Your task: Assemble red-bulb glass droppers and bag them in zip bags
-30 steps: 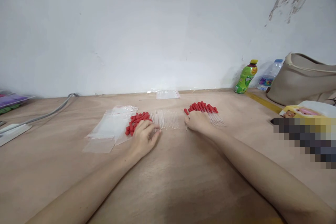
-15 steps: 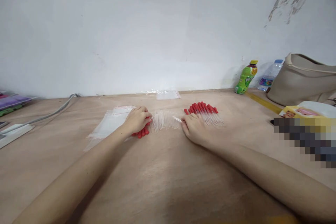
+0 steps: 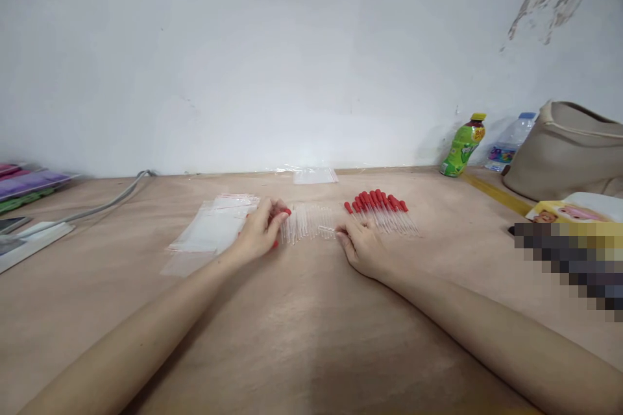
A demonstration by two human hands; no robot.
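My left hand [image 3: 263, 228] pinches a small red rubber bulb [image 3: 287, 212] between thumb and fingers, with more red bulbs partly hidden under the palm. My right hand [image 3: 359, 243] is closed on a thin glass dropper tube [image 3: 326, 228], whose free end points left. Between the hands lies a row of clear glass tubes [image 3: 302, 224], side by side on the table. Just beyond my right hand, several droppers with red bulbs fitted [image 3: 377, 200] lie fanned out, their glass ends toward me.
Clear zip bags [image 3: 199, 230] lie stacked left of my left hand, and another bag [image 3: 314, 176] is by the wall. At right stand a green drink bottle [image 3: 462, 146], a water bottle [image 3: 511, 142] and a beige bag [image 3: 559, 155]. A grey cable [image 3: 114, 198] runs at left.
My left hand has lifted a red bulb from the pile and turned toward the right hand. The glass tube in my right hand has tipped nearer to level. The view has shifted slightly.
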